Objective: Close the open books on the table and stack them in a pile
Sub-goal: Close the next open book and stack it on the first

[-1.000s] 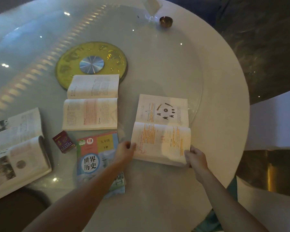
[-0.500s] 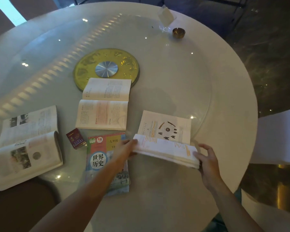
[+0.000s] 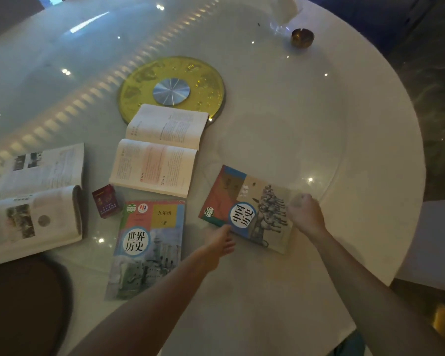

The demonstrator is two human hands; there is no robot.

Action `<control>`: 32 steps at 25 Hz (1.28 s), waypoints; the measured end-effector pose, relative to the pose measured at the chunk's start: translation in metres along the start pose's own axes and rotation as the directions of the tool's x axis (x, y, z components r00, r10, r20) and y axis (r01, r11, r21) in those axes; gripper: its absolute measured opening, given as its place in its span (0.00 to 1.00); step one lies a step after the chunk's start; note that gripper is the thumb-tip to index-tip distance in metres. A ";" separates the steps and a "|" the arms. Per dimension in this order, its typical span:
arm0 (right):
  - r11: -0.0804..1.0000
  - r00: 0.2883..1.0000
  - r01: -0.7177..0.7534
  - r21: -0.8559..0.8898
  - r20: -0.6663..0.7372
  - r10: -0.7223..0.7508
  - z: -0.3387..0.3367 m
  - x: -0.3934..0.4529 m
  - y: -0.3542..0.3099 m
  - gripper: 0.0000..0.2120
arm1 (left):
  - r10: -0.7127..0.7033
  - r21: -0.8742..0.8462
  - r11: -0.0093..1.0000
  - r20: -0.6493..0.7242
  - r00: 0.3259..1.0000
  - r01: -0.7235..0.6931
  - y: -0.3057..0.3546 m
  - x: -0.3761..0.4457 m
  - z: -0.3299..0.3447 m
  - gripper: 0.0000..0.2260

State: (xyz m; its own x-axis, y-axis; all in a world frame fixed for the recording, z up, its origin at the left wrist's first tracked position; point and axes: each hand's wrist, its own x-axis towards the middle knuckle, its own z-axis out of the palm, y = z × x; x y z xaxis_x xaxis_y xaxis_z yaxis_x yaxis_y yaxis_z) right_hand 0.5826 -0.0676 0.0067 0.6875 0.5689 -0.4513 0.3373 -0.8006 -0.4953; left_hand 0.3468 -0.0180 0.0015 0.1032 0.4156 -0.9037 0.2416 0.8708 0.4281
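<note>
Books are what I'm sorting, and my left hand point(image 3: 220, 242) has its fingers flat on the near left edge of the closed horse-cover book point(image 3: 249, 209), not clamped on it. My right hand point(image 3: 305, 214) is curled into a loose fist at that book's right edge; whether it pinches the cover I cannot tell. This book lies tilted on the white table point(image 3: 357, 150), just right of the closed world-history book point(image 3: 149, 242), the two close but apart. I judge these paperbacks light and floppy with slick covers on a glossy top, so I'd grip along the spine, thumb above and fingers beneath. By count: two closed books and two open ones, the middle open book point(image 3: 159, 152) overlapping the yellow disc point(image 3: 139, 83) and the left open book point(image 3: 34, 201) at the table's edge. One small red box point(image 3: 106, 201) sits between them.
</note>
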 end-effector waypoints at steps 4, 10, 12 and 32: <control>0.824 0.939 0.345 -0.450 0.178 -0.295 0.006 0.023 0.010 0.33 | 0.022 0.019 1.000 -0.046 0.999 -0.022 -0.004 0.005 0.014 0.08; 0.911 0.968 0.233 -0.341 -0.004 -0.249 0.018 -0.028 0.050 0.21 | 0.264 0.204 0.952 -0.167 0.950 -0.229 0.000 0.010 0.021 0.09; 0.979 0.992 0.116 -0.167 -0.021 -0.121 0.028 -0.057 0.062 0.14 | 0.315 0.251 0.930 -0.169 0.934 -0.269 0.003 0.006 0.021 0.10; 0.901 0.902 -0.125 0.415 0.426 -0.071 0.126 -0.175 -0.073 0.06 | 0.511 0.295 0.852 -0.300 0.805 -0.431 -0.024 -0.021 -0.208 0.05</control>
State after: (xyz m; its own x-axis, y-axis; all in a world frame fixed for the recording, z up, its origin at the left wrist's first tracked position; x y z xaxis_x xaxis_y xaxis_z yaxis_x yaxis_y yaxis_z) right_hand 0.3568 -0.0847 0.0279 0.3216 0.6504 -0.6882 -0.0484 -0.7146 -0.6979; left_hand 0.1379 0.0066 0.0126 -0.0825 0.8587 -0.5058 0.4465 0.4856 0.7515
